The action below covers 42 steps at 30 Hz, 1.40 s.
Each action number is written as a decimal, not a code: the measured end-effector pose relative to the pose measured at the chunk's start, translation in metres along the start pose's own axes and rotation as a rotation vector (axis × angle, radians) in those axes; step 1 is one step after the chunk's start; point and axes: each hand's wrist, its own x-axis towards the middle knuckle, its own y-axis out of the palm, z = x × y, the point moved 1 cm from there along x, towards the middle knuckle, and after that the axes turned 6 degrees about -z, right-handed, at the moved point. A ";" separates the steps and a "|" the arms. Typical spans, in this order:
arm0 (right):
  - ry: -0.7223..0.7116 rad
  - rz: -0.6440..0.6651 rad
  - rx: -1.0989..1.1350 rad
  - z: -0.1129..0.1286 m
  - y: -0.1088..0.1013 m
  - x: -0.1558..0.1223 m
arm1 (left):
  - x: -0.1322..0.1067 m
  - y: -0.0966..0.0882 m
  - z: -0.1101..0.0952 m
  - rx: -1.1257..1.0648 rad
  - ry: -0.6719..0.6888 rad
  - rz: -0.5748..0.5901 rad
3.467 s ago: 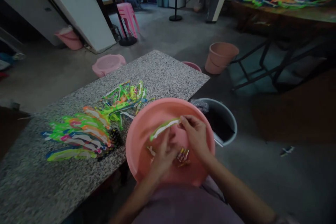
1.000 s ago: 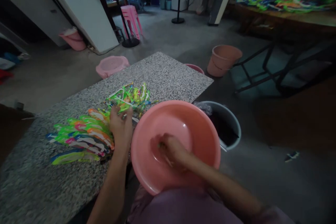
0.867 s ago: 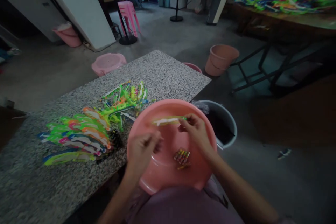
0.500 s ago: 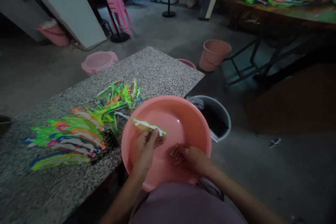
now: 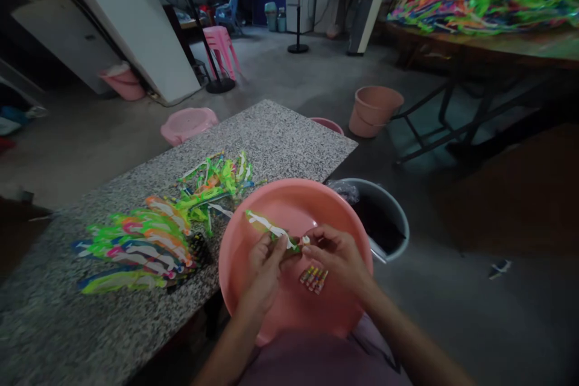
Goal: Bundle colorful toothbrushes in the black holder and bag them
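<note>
Over the pink plastic basin (image 5: 235,307), my left hand (image 5: 266,259) is closed on a slim green-and-white plastic piece (image 5: 266,224), which slants down to the right. My right hand (image 5: 335,253) pinches at that piece's lower right end, where a small whitish-orange bit (image 5: 306,241) shows between the fingertips; its kind is too small to tell. Beneath the right hand, a row of small multicoloured sticks (image 5: 313,278) lies on the basin floor. On the speckled stone table (image 5: 289,139) to the left, similar flat pieces (image 5: 140,241) are fanned out beside a looser green heap (image 5: 212,184).
Right of the basin stands a grey bucket (image 5: 402,223) with dark contents and clear plastic at its rim. A pink bucket (image 5: 373,111) and a pink stool (image 5: 189,125) are beyond the table. A round table (image 5: 488,42) at upper right bears a bright heap.
My right hand has risen from the basin floor to the end of the held piece. The small sticks now lie uncovered below it. The view has tilted up slightly.
</note>
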 end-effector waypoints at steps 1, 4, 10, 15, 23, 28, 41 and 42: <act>-0.012 -0.004 0.047 0.002 0.001 0.000 | -0.001 0.001 -0.003 -0.025 -0.007 -0.007; -0.083 -0.018 0.000 0.007 0.001 -0.005 | -0.003 0.005 -0.009 -0.079 -0.045 -0.028; -0.249 -0.097 -0.192 0.011 -0.004 -0.012 | -0.004 0.008 -0.008 -0.119 -0.032 -0.051; -0.290 -0.137 -0.189 0.012 -0.003 -0.013 | -0.004 0.009 -0.008 -0.116 -0.031 -0.030; -0.398 -0.171 -0.248 0.020 -0.002 -0.009 | -0.003 0.008 -0.007 -0.090 -0.014 -0.029; -0.412 -0.218 -0.303 0.025 -0.004 -0.009 | -0.002 0.009 -0.008 -0.085 0.010 -0.044; -0.502 -0.148 -0.354 0.005 0.004 -0.006 | 0.004 0.007 -0.003 -0.075 0.038 -0.019; -0.447 -0.126 -0.319 0.002 0.004 -0.005 | 0.005 0.005 -0.002 -0.077 0.034 -0.017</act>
